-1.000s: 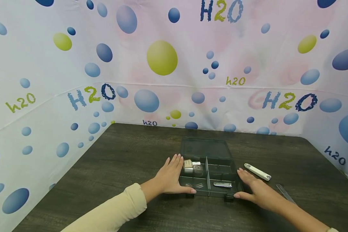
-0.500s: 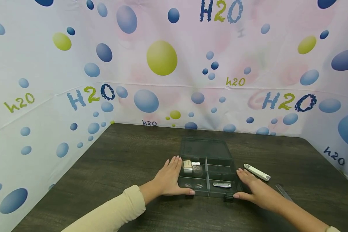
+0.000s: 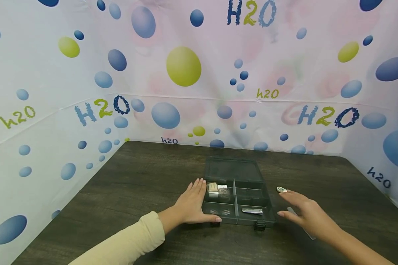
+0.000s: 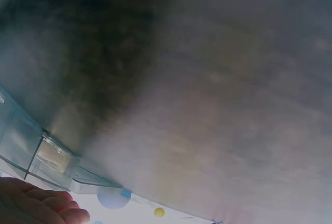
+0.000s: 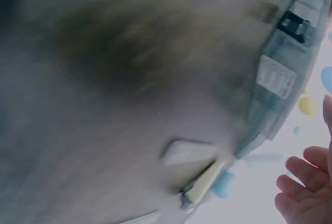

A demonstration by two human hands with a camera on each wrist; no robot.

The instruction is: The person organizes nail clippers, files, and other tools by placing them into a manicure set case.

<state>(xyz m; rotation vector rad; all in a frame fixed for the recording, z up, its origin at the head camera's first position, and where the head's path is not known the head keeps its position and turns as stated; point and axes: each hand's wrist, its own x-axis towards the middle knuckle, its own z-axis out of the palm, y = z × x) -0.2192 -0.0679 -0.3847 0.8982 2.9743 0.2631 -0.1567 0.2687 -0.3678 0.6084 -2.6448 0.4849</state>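
A dark translucent compartment box [image 3: 252, 201] lies with its lid [image 3: 233, 170] folded back. My left hand [image 3: 193, 204] rests along its left side, fingers straight and thumb at the front edge. Small bottles [image 3: 217, 191] stand in the back left compartment. The front left one holds small clear pieces [image 3: 220, 212], and a silver nail clipper [image 3: 252, 211] lies front right. My right hand [image 3: 308, 214] is apart from the box, fingers loosely extended over a white clipper-like tool [image 3: 281, 190], mostly hidden in the head view. In the right wrist view this white tool [image 5: 203, 183] shows a metal end.
A narrow translucent strip [image 3: 309, 233] lies partly under my right hand. A pale flat piece [image 5: 189, 152] lies beside the white tool in the right wrist view. The dark wooden table [image 3: 146, 165] meets a printed curtain [image 3: 182, 110] at the back and sides.
My right hand has left the box's right side and moved right, over the white tool and the strip. My left hand stays at the box. The view has shifted slightly.
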